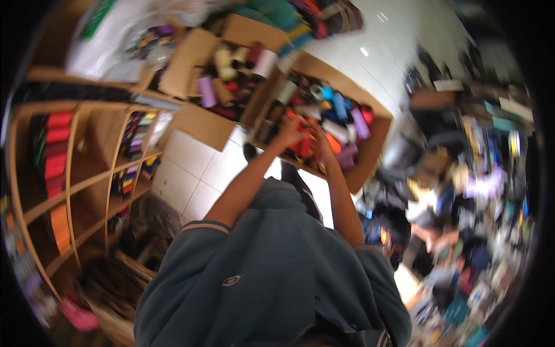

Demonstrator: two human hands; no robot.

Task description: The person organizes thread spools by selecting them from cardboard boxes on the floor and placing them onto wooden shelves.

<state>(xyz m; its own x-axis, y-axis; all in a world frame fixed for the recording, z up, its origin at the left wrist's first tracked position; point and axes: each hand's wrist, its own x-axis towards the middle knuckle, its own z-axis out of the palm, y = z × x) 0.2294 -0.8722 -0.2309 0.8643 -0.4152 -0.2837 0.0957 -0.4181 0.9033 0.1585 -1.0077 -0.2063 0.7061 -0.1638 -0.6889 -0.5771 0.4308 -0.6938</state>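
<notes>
Over an open cardboard box (373, 147) filled with thread spools of many colours, my two hands are close together. My left hand (292, 133) has its fingers bent round a small red-orange thread spool (304, 126), though blur softens its outline. Just right of it, my right hand (320, 142) reaches in beside the same spool; its fingertips are smeared, and whether they grip it is unclear. Around the hands lie an orange spool (332, 143), a white spool (335, 131), a purple spool (359, 124) and a blue spool (339, 106).
A second open box (191, 55) of spools stands to the left, its flap (199, 124) spread outward. Wooden shelves (89, 182) with stacked coloured items line the left. Cluttered goods fill the right, where another person (384, 231) is partly visible. White floor tiles (179, 173) show between.
</notes>
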